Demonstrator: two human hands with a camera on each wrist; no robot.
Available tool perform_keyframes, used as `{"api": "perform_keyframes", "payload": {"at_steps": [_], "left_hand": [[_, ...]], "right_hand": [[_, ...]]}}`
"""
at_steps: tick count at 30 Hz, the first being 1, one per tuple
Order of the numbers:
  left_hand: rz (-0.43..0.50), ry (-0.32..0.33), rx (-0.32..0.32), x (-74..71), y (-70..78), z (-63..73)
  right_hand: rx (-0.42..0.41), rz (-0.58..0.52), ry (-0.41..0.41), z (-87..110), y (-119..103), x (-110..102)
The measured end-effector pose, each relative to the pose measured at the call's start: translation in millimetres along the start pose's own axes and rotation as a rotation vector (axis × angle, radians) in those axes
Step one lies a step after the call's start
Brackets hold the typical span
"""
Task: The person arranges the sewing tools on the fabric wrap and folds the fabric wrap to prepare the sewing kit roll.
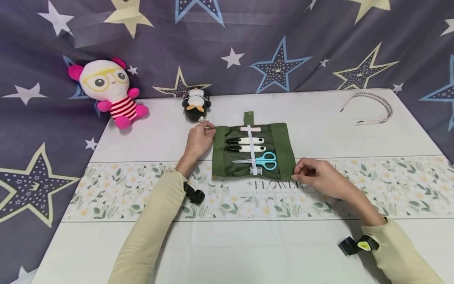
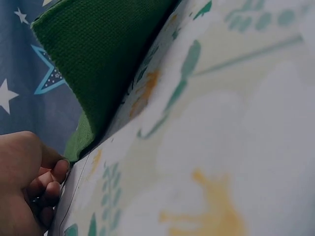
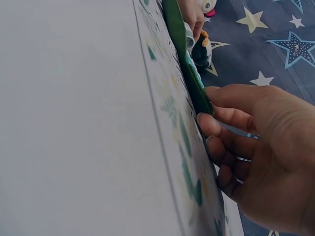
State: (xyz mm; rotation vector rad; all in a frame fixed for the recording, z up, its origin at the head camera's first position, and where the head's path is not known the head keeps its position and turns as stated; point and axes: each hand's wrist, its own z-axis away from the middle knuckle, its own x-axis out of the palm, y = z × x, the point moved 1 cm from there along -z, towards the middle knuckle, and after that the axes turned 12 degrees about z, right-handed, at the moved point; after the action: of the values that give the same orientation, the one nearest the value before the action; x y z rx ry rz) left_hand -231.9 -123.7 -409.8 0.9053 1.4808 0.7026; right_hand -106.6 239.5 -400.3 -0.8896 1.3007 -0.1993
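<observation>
A green fabric roll-up pouch (image 1: 283, 152) lies spread out in the head view. Under its white elastic band (image 1: 251, 142) sit scissors (image 1: 267, 161) with turquoise handles, two white tools with black ends (image 1: 253, 148), a small pale strip (image 1: 256, 129) and a small spool-like cylinder (image 1: 259, 170). My left hand (image 1: 200, 139) pinches the pouch's far left corner; the left wrist view shows the green cloth (image 2: 108, 59) rising from those fingertips. At the near right corner, my right hand (image 1: 320, 176) pinches the edge between thumb and fingers, seen closely in the right wrist view.
A snap tab (image 1: 249, 117) sticks out from the pouch's far edge. Behind stand a penguin plush (image 1: 196, 105) and a pink-and-white plush doll (image 1: 122, 94). A thin headband (image 1: 384, 106) lies at the back right. A star-patterned curtain (image 1: 234, 35) hangs behind the table.
</observation>
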Motion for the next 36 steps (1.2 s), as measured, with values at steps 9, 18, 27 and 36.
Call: {"api": "perform_keyframes", "payload": {"at_steps": [9, 18, 27, 36], "left_hand": [[0.011, -0.008, 0.013, 1.1, -1.2, 1.5], [0.102, -0.044, 0.094, -2.7, 5.0, 24.5], [0.099, -0.333, 0.243, -14.6, 28.1, 85.5], [-0.058, -0.389, 0.375, -30.1, 21.2, 116.6]], "right_hand": [[0.001, 0.003, 0.002, 1.5, -1.0, 0.0], [-0.048, 0.091, 0.019, 1.4, -2.3, 0.1], [-0.135, 0.273, 0.098, 4.3, -7.1, 2.2], [-0.284, 0.42, 0.172, 2.1, -11.9, 4.0]]}}
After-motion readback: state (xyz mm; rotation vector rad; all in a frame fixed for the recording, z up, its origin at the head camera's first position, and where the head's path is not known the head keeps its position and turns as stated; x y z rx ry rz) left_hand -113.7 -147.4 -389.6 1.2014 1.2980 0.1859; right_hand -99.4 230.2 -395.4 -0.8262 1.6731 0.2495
